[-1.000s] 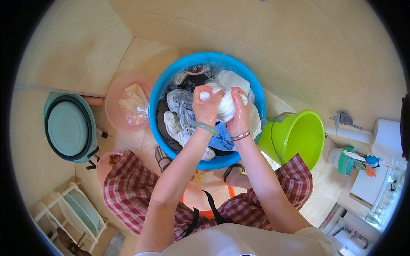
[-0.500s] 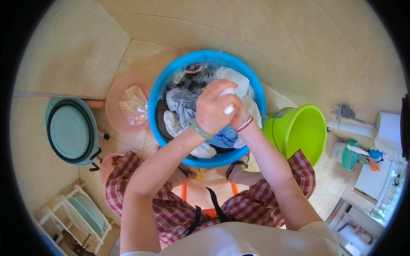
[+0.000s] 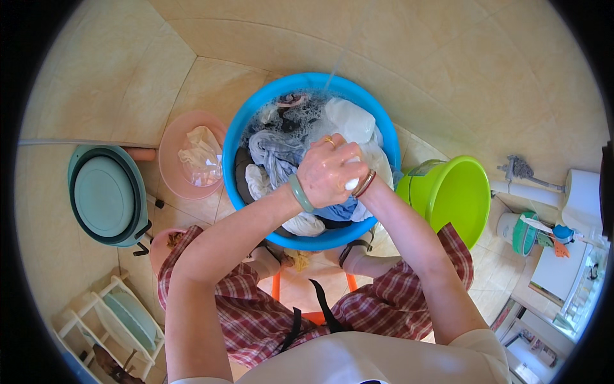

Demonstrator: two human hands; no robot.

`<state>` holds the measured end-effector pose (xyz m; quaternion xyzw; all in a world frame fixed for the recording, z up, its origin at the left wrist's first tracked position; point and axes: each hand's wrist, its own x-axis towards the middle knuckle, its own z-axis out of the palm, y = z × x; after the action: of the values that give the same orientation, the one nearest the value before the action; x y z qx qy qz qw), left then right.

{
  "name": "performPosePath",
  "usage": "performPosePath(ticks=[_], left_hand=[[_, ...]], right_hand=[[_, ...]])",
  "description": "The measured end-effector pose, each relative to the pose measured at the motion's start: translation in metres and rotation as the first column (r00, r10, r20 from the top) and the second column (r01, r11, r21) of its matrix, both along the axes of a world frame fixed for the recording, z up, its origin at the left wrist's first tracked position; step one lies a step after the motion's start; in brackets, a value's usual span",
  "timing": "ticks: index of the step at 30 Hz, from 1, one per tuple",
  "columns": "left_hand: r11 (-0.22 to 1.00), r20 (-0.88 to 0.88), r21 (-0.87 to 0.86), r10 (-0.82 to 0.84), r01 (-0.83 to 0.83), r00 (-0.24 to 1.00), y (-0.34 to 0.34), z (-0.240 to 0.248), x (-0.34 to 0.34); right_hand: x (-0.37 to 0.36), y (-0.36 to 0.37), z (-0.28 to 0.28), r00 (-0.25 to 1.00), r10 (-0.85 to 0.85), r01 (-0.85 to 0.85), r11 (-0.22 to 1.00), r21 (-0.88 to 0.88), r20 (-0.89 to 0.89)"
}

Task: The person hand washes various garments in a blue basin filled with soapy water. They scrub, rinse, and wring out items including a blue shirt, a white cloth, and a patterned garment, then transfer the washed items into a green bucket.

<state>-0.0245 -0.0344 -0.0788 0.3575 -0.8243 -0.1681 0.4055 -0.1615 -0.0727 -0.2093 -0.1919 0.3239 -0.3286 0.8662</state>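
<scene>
My left hand (image 3: 325, 171), with a pale green bangle at its wrist, is closed around a bunched white cloth (image 3: 352, 184) that pokes out between the fingers. Pressed against it is my right hand (image 3: 360, 171), mostly hidden by the left and closed on the same cloth. Both are above a blue basin (image 3: 233, 192) of sudsy water and wet clothes. In the basin lie a grey garment (image 3: 272, 148), a blue garment (image 3: 338, 211) and a white cloth piece (image 3: 348, 121) near the far right rim. A thin stream of water falls at the far side.
A green bucket (image 3: 455, 198) stands right of the basin, a pink basin (image 3: 179, 179) with pale cloth to the left. A teal folding basin (image 3: 105, 195) leans at far left, above a white rack (image 3: 96, 307). The orange stool (image 3: 313, 318) is beneath me; tiled walls rise ahead.
Both clasped hands have shifted slightly, down and to the right, and less of the right hand shows. The white cloth stays squeezed between them.
</scene>
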Motion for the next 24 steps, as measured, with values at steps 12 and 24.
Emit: performPosePath(ticks=[12,24], left_hand=[[-0.105,-0.161,0.946,0.672,0.308,0.723,-0.002,-0.068,0.057],[-0.114,-0.588,0.732,0.393,0.671,0.707,-0.031,0.046,-0.092]], right_hand=[[-0.029,-0.044,0.103,0.664,0.175,-0.413,0.896,-0.162,-0.727],[-0.203,-0.003,0.208,0.899,-0.252,0.187,0.960,-0.207,-0.358]])
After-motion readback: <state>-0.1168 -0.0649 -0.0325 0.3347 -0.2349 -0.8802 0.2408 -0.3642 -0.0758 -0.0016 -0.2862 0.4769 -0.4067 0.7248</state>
